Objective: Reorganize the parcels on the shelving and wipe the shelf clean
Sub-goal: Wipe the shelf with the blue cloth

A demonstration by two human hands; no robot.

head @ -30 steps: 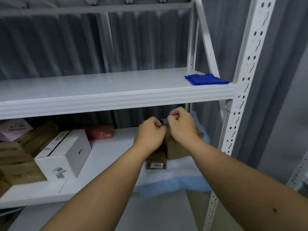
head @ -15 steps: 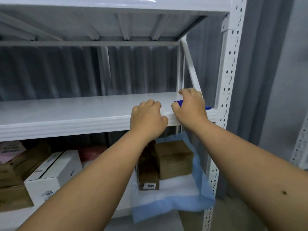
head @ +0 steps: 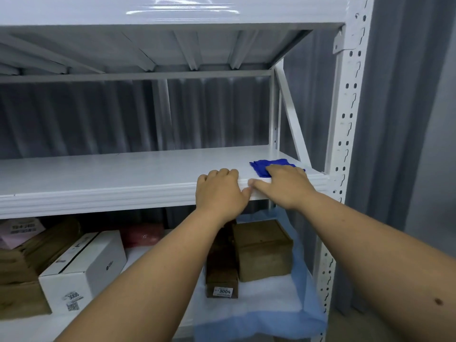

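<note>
A folded blue cloth [head: 265, 165] lies at the right end of the white middle shelf [head: 111, 174]. My right hand [head: 283, 187] rests flat on the cloth's near part, fingers spread, thumb on the shelf's front edge. My left hand [head: 220, 192] hooks its fingers over that front edge just left of it, holding nothing. On the lower shelf stand two brown parcels [head: 264, 250], one labelled 3004 [head: 222, 275], on a white and blue sheet [head: 271, 314]. A white box [head: 84, 270] and brown parcels [head: 22, 267] sit further left.
A red packet [head: 143, 234] lies at the back of the lower shelf and a pink parcel [head: 17, 229] at far left. The white perforated upright [head: 345, 134] and a diagonal brace [head: 291, 114] bound the right side. Another shelf spans overhead.
Both hands rose from the brown parcels on the lower shelf to the middle shelf. The right hand has settled on the blue cloth; the left now grips the shelf edge.
</note>
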